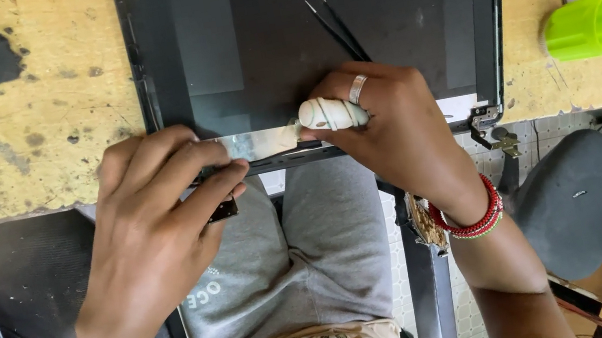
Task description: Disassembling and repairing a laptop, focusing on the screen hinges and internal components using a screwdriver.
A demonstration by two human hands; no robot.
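Your left hand (149,220) pinches the screen panel (310,35)'s near edge on the tabletop (24,143); your right hand (383,121) clamps tweezers (335,23) there. It looks thin, stiff and probably fragile, so grip the frame edges.

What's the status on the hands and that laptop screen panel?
Left hand pinching panel's bottom edge. Right hand pressing there, holding black tweezers. Laptop screen panel flat on bench. Nothing blocking.

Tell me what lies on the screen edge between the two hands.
Between the left hand and right hand, the head view shows a silvery strip along the laptop screen's lower edge.
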